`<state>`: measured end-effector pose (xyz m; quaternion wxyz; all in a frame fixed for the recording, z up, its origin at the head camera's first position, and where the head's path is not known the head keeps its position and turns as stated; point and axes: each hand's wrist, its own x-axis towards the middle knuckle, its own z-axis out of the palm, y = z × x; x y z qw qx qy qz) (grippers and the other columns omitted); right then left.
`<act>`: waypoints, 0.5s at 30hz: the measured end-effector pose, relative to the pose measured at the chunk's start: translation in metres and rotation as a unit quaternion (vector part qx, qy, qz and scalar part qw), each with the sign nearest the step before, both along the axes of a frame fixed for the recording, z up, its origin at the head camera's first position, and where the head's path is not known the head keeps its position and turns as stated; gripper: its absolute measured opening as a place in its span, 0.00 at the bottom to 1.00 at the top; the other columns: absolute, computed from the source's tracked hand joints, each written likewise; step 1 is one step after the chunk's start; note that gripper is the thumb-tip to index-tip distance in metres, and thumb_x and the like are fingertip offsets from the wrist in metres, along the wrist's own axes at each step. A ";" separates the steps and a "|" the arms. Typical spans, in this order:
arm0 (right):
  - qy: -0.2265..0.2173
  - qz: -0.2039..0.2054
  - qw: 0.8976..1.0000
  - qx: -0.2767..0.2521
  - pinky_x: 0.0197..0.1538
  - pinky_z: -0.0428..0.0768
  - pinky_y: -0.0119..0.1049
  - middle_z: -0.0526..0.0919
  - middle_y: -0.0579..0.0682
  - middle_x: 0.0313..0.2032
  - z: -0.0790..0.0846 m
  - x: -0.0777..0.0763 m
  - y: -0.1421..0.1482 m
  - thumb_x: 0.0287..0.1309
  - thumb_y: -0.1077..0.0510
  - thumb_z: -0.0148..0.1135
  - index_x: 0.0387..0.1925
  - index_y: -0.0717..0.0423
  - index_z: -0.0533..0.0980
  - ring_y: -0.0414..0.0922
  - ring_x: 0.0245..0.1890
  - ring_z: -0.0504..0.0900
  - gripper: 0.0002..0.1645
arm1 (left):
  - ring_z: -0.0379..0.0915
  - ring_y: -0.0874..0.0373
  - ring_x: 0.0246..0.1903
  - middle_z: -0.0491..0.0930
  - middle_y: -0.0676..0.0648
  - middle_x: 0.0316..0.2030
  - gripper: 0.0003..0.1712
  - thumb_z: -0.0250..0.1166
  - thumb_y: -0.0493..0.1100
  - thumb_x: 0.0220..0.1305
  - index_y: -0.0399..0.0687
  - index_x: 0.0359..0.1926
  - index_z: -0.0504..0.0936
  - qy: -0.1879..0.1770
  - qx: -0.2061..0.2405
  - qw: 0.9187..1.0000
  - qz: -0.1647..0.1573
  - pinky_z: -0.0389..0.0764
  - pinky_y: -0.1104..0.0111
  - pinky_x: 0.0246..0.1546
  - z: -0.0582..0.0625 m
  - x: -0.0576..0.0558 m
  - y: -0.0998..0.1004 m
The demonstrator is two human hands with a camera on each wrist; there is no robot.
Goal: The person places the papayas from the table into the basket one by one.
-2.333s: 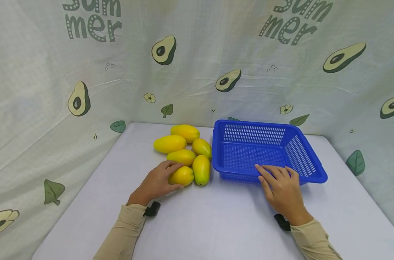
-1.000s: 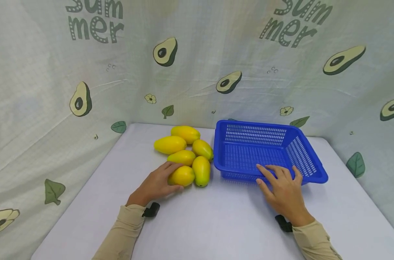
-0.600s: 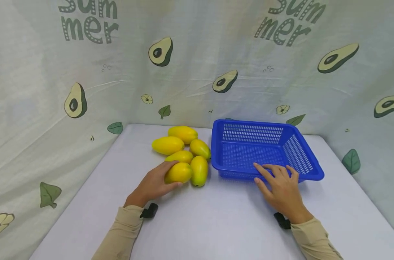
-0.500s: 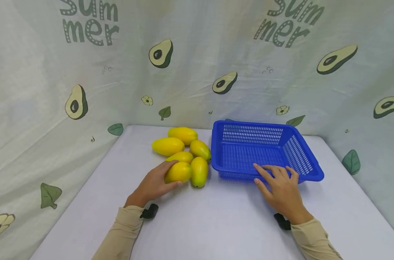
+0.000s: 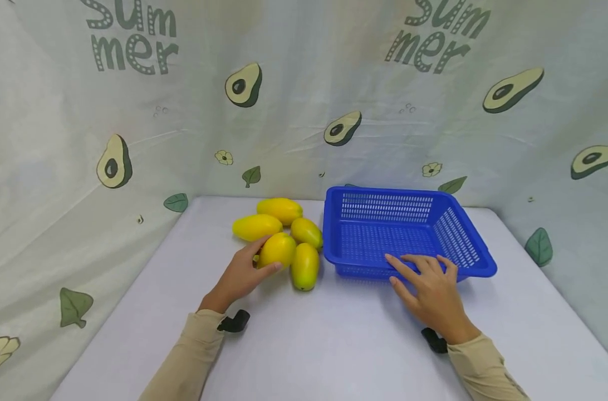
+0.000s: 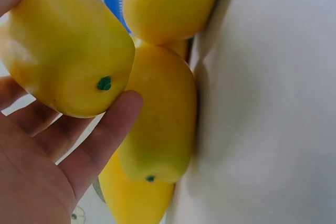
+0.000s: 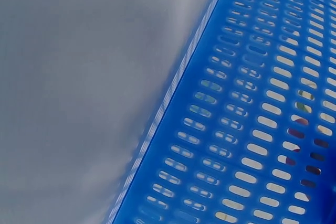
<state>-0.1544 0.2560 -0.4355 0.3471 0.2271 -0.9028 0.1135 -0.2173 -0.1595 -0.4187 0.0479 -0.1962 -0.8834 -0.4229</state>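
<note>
My left hand [image 5: 234,283] holds a yellow mango [image 5: 279,249] between thumb and fingers, raised above the table. In the left wrist view the held mango [image 6: 68,45] shows a small green stem spot, with another mango [image 6: 157,111] close beyond it. Several more mangoes lie together around it, among them a greenish-tipped mango [image 5: 304,268] and a long mango [image 5: 257,227]; one is mostly hidden behind the held mango. Fingers of my right hand [image 5: 436,298] rest over the near rim of a blue plastic basket [image 5: 354,264], loosely spread. The right wrist view shows only the basket's slotted wall [image 7: 220,121].
The basket stands right of the mangoes, near the table's back edge, with nothing inside its visible floor. A white cloth covers the table [image 5: 324,345]. A curtain [image 5: 294,83] printed with avocados hangs behind and along both sides.
My left hand has gripped the nearest mango and lifted it up and away from the table, now covering most of the mango behind. My right hand stays at the basket rim.
</note>
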 end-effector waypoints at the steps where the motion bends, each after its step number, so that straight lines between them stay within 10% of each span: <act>1: 0.001 -0.001 1.000 -0.001 0.59 0.57 0.71 0.82 0.56 0.49 0.000 0.000 0.000 0.65 0.41 0.56 0.65 0.38 0.77 0.60 0.51 0.76 0.28 | 0.71 0.52 0.51 0.73 0.49 0.62 0.45 0.67 0.67 0.61 0.52 0.73 0.66 -0.003 0.005 1.000 -0.002 0.78 0.55 0.50 0.002 -0.001 0.001; 15: 0.003 -0.003 1.000 0.000 0.59 0.58 0.70 0.82 0.55 0.46 0.001 -0.001 -0.001 0.59 0.46 0.60 0.64 0.39 0.77 0.59 0.49 0.77 0.29 | 0.71 0.51 0.54 0.72 0.51 0.63 0.49 0.64 0.72 0.59 0.53 0.74 0.64 -0.065 0.028 0.997 0.009 0.75 0.54 0.57 0.020 -0.021 0.020</act>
